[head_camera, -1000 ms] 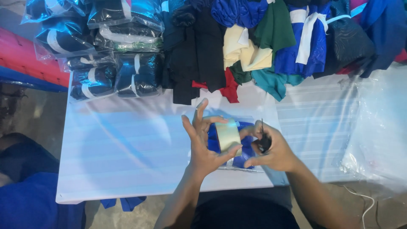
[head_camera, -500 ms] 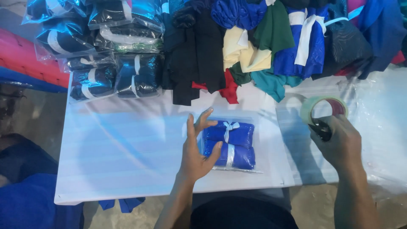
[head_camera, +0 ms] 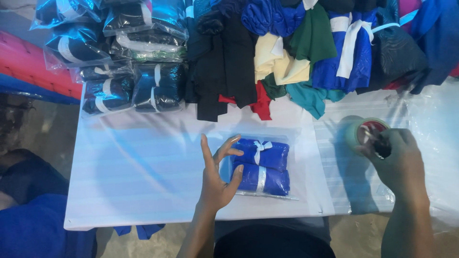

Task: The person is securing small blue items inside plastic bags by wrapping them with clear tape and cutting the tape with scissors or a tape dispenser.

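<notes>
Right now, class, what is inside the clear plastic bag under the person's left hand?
Inside the clear plastic bag lie two folded blue cloth bundles, each banded with white ribbon. The left hand covers the bag's left edge, so anything there is hidden, as is anything beneath the bundles.

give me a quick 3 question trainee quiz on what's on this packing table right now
1. True or false: the left hand rests against the clear bag of folded blue cloth.
2. What does the right hand hold? A) scissors B) a roll of tape C) a marker
3. Where do the finished bagged bundles sit on the white table: far left or far right?

Key: 1 true; 2 B; 3 far left.
</notes>
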